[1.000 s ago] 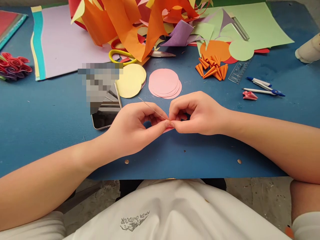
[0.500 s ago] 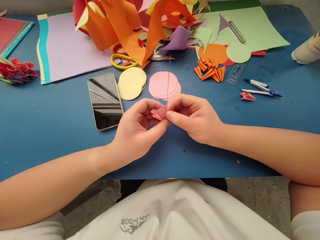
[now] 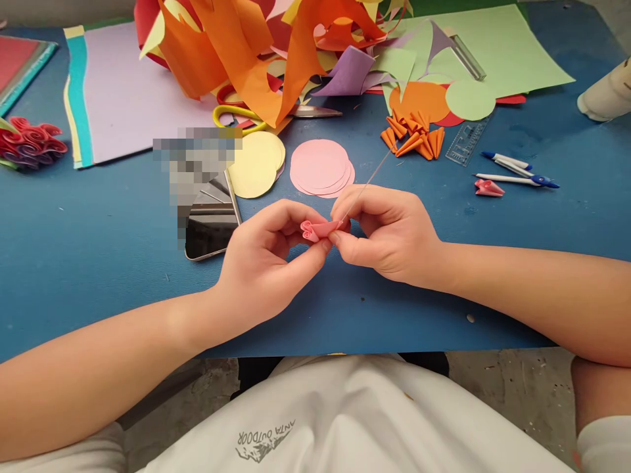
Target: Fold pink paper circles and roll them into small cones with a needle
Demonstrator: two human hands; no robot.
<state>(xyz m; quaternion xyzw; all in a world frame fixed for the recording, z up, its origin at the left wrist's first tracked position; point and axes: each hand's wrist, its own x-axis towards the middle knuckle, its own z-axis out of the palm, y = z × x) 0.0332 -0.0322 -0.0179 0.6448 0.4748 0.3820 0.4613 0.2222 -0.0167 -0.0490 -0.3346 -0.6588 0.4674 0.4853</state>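
My left hand [image 3: 269, 263] pinches a small piece of rolled pink paper [image 3: 318, 229] between thumb and fingers, its two curled ends turned left. At the other, narrower end, my right hand [image 3: 389, 230] has thumb and forefinger closed on the same paper. From this end a thin, straight strand [image 3: 371, 179], like a wire, rises to the upper right. How it is joined to the paper is hidden by my fingertips. Just beyond my hands lie pink paper circles [image 3: 319, 164] and pale yellow paper circles [image 3: 254, 164].
A phone [image 3: 211, 230], partly pixelated, lies left. Yellow-handled scissors [image 3: 315, 112] rest under orange paper scraps [image 3: 217, 46]. Orange paper cones [image 3: 419, 141], a clear ruler [image 3: 466, 144], pens [image 3: 507, 179] and another pink rolled piece [image 3: 489, 188] are to the right. A whitish bottle [image 3: 604, 95] stands far right.
The strand has tipped from nearly upright to slanting up and right. The pink paper has turned slightly in my fingers, showing its curls more. Both hands stay in nearly the same place.
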